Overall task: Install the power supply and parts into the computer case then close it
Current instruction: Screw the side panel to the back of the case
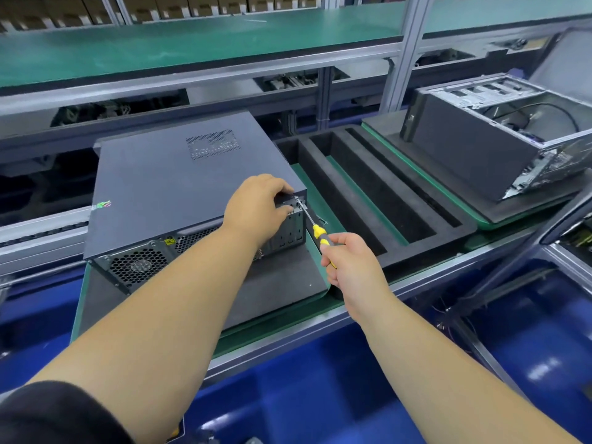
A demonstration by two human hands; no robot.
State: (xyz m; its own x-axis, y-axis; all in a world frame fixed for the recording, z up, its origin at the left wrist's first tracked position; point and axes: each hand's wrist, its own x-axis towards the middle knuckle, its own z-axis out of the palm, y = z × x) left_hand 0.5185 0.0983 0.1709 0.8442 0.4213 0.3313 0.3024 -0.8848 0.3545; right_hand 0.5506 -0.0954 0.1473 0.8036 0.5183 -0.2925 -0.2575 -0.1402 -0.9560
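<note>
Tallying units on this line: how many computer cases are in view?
2. A closed computer case lies on the near-left foam pad, the left hand on its corner while the right hand holds a screwdriver to it. An open case sits far right. Others may lie outside view.

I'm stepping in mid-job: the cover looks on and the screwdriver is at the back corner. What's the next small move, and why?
Probably turn the screwdriver to drive the screw home. Its tip sits at the case's rear top corner, the right hand grips the yellow handle, and the left hand holds that corner steady. The cover already lies on the case.
</note>
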